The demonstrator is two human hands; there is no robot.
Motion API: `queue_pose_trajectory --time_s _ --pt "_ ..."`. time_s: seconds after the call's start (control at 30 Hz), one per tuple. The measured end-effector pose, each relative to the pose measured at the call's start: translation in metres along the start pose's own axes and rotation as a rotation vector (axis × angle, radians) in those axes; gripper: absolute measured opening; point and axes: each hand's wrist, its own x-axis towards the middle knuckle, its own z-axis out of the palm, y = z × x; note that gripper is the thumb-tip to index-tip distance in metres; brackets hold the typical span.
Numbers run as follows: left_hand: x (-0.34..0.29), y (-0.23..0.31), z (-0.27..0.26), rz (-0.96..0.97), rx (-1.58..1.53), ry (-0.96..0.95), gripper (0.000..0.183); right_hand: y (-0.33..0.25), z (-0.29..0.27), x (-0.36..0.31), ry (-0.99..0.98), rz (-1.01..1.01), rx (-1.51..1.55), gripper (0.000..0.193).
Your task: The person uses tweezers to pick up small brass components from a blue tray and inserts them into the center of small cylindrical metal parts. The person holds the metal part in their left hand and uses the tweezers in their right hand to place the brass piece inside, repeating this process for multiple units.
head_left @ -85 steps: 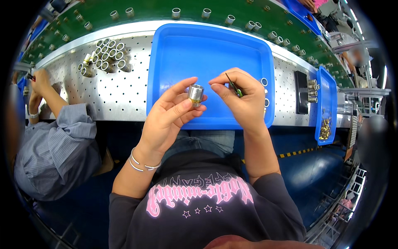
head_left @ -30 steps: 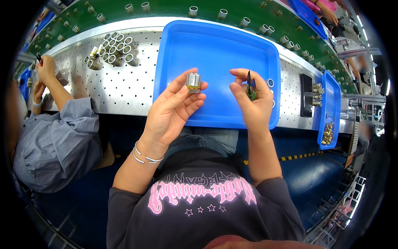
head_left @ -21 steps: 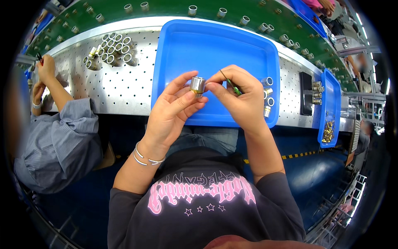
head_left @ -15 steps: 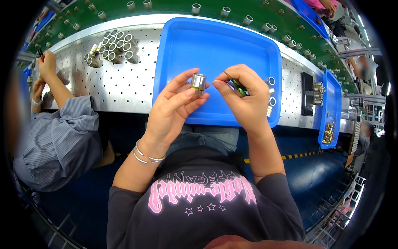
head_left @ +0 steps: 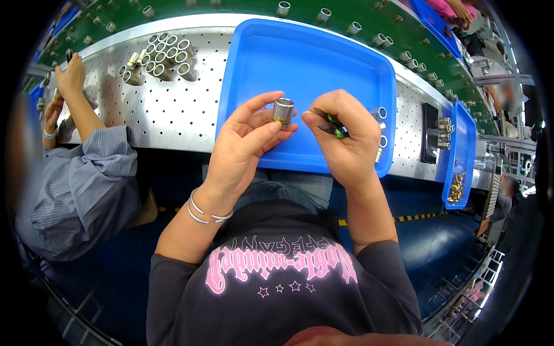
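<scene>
1. Your left grip (head_left: 245, 141), at the centre of the frame, is closed around a metal cylinder (head_left: 283, 109), thumb on the near side and fingers curled behind.
2. The cylinder sits near upright in those fingers, open end up, a yellowish band at its bottom; it shows against the blue tray (head_left: 311, 63).
3. Your right grip (head_left: 351, 135), right of centre, is curled around a small tool (head_left: 340, 132) with dark blades and a green handle. Its thumb and forefinger are near the cylinder but apart from it.
4. Beside your right hand, inside the tray's right edge, lie more cylinders (head_left: 379, 113), partly hidden by the hand.
5. At upper left, a cluster of rings (head_left: 172, 52) stands on your perforated metal surface (head_left: 190, 124).
6. Across the top, a green belt (head_left: 304, 9) carries spaced-out cylinders.
7. Toward the right edge are a black slab (head_left: 429, 132) and a narrow blue tray (head_left: 462, 141) with brass-coloured parts (head_left: 456, 188) at its near end.
8. On your far left, a co-worker's striped sleeve (head_left: 101, 155) shows.
</scene>
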Motion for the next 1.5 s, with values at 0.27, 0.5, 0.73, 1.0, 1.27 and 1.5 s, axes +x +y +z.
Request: queue_pose_trajectory --time_s 0.27,0.5,0.73,1.0,1.27,1.5 --pt "0.001 -0.002 0.000 0.086 0.152 0.014 0.038 -0.008 0.000 0.003 -0.013 0.001 0.040 0.021" --pt "-0.001 -0.003 0.003 0.142 0.322 -0.013 0.038 -0.008 0.001 0.005 -0.029 0.009 0.035 0.021" --pt "-0.001 0.003 0.003 0.086 0.173 0.060 0.040 -0.001 -0.001 0.003 0.033 0.182 0.036 0.026" --pt "-0.001 0.005 0.003 0.102 0.121 0.070 0.040 0.010 0.003 -0.010 -0.047 0.122 -0.108 0.022" --pt "-0.002 0.003 0.003 0.118 0.117 0.049 0.042 0.009 0.004 -0.011 -0.019 0.120 -0.115 0.017" --pt "-0.002 0.001 0.004 0.120 0.132 0.044 0.041 0.008 0.001 -0.012 -0.014 0.109 -0.127 0.016"
